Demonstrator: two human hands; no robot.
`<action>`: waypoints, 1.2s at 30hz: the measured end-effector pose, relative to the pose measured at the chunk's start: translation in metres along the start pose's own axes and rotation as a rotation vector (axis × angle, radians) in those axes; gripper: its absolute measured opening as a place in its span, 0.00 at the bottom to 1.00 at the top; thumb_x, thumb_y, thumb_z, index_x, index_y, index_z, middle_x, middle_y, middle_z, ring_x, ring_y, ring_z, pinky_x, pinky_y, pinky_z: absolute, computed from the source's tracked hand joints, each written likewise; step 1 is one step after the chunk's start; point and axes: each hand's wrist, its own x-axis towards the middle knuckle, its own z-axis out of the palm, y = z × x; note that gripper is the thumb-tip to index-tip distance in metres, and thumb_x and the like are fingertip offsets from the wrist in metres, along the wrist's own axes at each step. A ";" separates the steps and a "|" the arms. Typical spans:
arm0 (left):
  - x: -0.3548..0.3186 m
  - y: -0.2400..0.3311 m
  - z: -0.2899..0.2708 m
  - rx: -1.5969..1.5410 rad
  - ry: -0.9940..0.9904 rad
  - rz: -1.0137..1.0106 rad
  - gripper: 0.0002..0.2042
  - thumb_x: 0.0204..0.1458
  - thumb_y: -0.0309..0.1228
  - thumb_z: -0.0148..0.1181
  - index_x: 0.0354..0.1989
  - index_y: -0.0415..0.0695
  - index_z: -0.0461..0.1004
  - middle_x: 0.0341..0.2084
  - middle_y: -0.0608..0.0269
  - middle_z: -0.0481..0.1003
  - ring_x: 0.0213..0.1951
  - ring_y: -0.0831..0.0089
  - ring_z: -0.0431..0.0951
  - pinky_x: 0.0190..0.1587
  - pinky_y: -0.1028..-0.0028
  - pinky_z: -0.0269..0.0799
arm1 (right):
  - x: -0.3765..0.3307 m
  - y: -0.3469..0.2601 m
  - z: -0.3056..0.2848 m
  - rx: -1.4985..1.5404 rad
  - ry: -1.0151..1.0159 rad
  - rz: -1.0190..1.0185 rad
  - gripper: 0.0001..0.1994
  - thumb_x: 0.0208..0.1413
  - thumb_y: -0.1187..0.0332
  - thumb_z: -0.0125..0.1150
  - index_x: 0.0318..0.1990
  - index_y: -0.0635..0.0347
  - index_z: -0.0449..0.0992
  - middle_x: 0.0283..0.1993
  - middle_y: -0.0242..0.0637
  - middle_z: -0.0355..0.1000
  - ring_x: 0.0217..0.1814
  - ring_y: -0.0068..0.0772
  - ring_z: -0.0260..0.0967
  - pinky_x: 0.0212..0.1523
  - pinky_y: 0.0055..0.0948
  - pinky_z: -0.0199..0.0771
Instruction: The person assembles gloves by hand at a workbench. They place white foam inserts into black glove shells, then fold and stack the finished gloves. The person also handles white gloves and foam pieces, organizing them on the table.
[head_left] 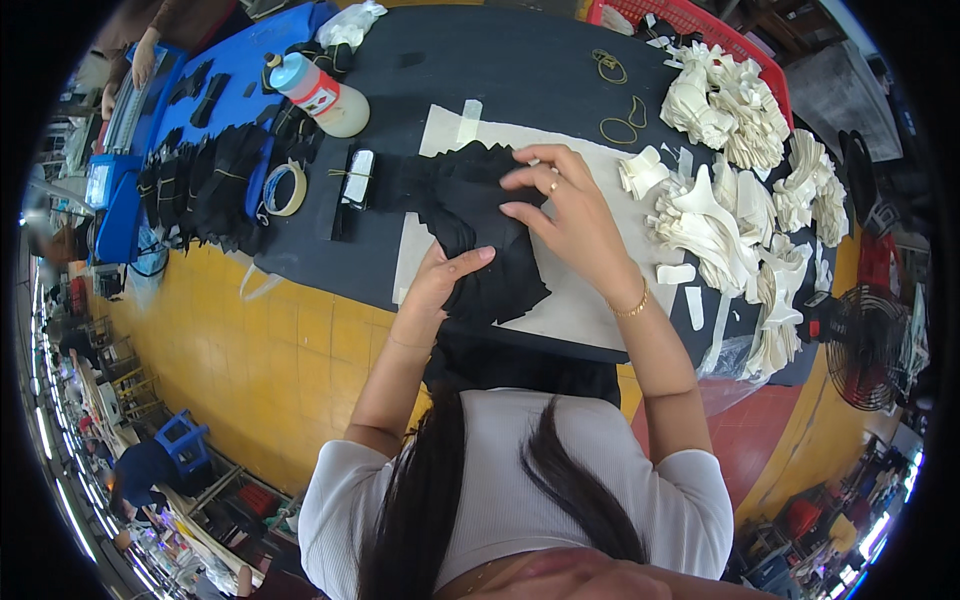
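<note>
A stack of black fabric pieces [485,235] with jagged, layered edges lies over a pale sheet of paper or card [590,305] at the table's near edge. My left hand [442,280] grips the near left side of the stack, thumb on top and fingers hidden beneath. Over the right side of the stack is my right hand [572,205], its fingers bent and spread, with a gap between thumb and forefinger. Its fingertips are at the fabric; whether they touch it I cannot tell. Further black fabric [395,180] extends left of the stack.
Cream fabric bundles [725,110] crowd the right side, before a red basket [690,18]. At left are a bottle [330,100], a tape roll [285,189], black bundles [215,185] and a blue device [120,190]. Another person's hand [143,62] is at far left. A fan [868,345] stands right.
</note>
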 end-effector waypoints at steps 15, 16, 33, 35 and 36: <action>-0.016 0.010 -0.017 -0.154 0.096 0.092 0.26 0.51 0.24 0.60 0.61 0.35 0.65 0.53 0.53 0.75 0.52 0.61 0.77 0.58 0.65 0.72 | -0.028 -0.023 -0.058 0.598 0.047 0.295 0.13 0.51 0.77 0.70 0.44 0.61 0.77 0.40 0.32 0.76 0.34 0.18 0.74 0.35 0.22 0.74; -0.020 0.014 -0.020 -0.123 0.148 0.066 0.26 0.51 0.23 0.60 0.61 0.35 0.66 0.52 0.53 0.75 0.52 0.62 0.78 0.57 0.66 0.73 | -0.016 -0.009 -0.056 0.613 0.116 0.324 0.14 0.51 0.76 0.71 0.45 0.62 0.76 0.41 0.32 0.76 0.34 0.16 0.73 0.34 0.19 0.72; -0.026 0.009 -0.039 -0.015 0.227 0.085 0.25 0.44 0.20 0.66 0.54 0.36 0.71 0.46 0.55 0.78 0.45 0.63 0.81 0.52 0.68 0.78 | -0.031 -0.047 -0.018 0.700 -0.185 0.292 0.14 0.49 0.79 0.69 0.37 0.60 0.67 0.42 0.43 0.74 0.44 0.31 0.74 0.44 0.27 0.75; -0.026 0.008 -0.041 -0.024 0.224 0.122 0.25 0.45 0.20 0.65 0.55 0.35 0.70 0.46 0.54 0.78 0.45 0.62 0.81 0.52 0.67 0.78 | -0.051 -0.050 -0.046 0.926 -0.157 0.428 0.15 0.52 0.80 0.66 0.40 0.61 0.64 0.39 0.47 0.75 0.41 0.32 0.77 0.37 0.26 0.80; -0.026 0.008 -0.042 -0.029 0.231 0.137 0.25 0.45 0.19 0.64 0.56 0.35 0.70 0.46 0.54 0.78 0.45 0.62 0.81 0.52 0.66 0.78 | -0.060 -0.048 -0.059 1.011 -0.102 0.504 0.16 0.53 0.81 0.65 0.42 0.62 0.63 0.38 0.49 0.75 0.39 0.31 0.77 0.32 0.26 0.83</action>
